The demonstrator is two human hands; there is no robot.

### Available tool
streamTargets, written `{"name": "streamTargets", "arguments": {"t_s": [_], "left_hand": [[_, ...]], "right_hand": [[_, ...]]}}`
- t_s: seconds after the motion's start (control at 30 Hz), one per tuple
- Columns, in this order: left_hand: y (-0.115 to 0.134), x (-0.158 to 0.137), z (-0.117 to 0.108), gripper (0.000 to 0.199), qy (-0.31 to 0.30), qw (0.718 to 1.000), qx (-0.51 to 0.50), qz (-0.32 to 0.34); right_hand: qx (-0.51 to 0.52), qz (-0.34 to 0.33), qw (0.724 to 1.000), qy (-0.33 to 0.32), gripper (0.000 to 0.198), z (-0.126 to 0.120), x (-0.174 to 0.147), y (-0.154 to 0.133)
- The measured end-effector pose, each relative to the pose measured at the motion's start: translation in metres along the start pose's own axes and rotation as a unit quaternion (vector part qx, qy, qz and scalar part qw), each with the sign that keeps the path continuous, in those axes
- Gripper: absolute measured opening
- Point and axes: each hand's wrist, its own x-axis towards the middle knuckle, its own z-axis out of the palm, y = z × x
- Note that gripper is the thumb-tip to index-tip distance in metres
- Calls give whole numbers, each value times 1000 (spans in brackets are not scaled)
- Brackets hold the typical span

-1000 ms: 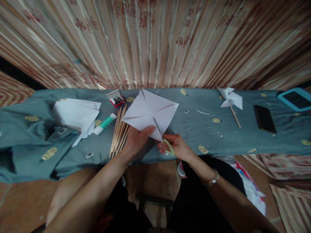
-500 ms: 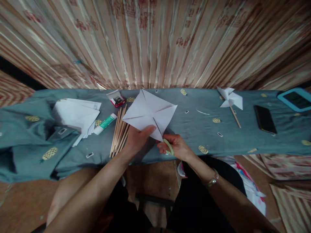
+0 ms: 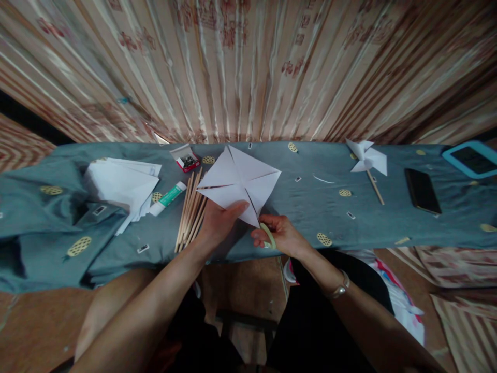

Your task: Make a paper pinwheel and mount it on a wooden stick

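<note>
A white square sheet of paper [image 3: 256, 178], with slits running from its corners toward the centre, is pinched at its near edge by my left hand [image 3: 219, 220], thumb on top. My right hand [image 3: 281, 234] grips scissors by their pale green handle [image 3: 268, 235] at the paper's near corner. The blades are mostly hidden by the paper and fingers. Just left of the paper, wooden sticks [image 3: 187, 215] lie in a bundle, partly under the sheet. A finished paper pinwheel [image 3: 370, 157] on a stick rests farther right.
On the grey-green cloth [image 3: 303, 207] lie a glue stick [image 3: 167, 199], a small open red-and-white box [image 3: 187, 159] and stacked white paper [image 3: 120, 181]. A dark phone [image 3: 422, 190] and a blue-framed tablet [image 3: 474, 159] lie right. A curtain [image 3: 248, 67] hangs behind the table.
The paper has turned and shifted very slightly in my left hand, its right corner a little lower and further left. My right hand with the scissors stays at the near corner.
</note>
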Motion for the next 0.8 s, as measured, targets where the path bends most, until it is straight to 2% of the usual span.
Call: {"name": "streamTargets", "arguments": {"t_s": [0.23,0.33,0.37,0.4,0.47,0.57,0.63,0.7,0.8], "left_hand": [[7,6,-3,38,12,1000,10,24],[10,11,-8,41,27,998,42,38],[9,12,-8,42,28,998,45,38],[7,13,-8,42,26,999,33,33],[-2,14,-5,42,21,1000,-15,14],[-17,11,4,40,-7,998,-62,-13],[-25,7,10,40,-22,997,-59,-35],[-31,4,14,41,-37,997,-44,-55],[-37,4,15,38,-65,997,2,-51]], "right_hand": [[-40,34,998,-20,59,-15,-14,6],[-182,9,983,4,53,-35,-26,5],[-257,-7,966,24,46,-44,-30,5],[-344,-24,937,59,41,-54,-34,3],[-483,-40,861,155,39,-72,-42,1],[-600,-23,758,253,44,-95,-46,-3],[-647,3,704,293,45,-103,-45,-4],[-676,22,667,312,42,-105,-42,-7],[-701,31,637,319,37,-105,-35,-10]]}}
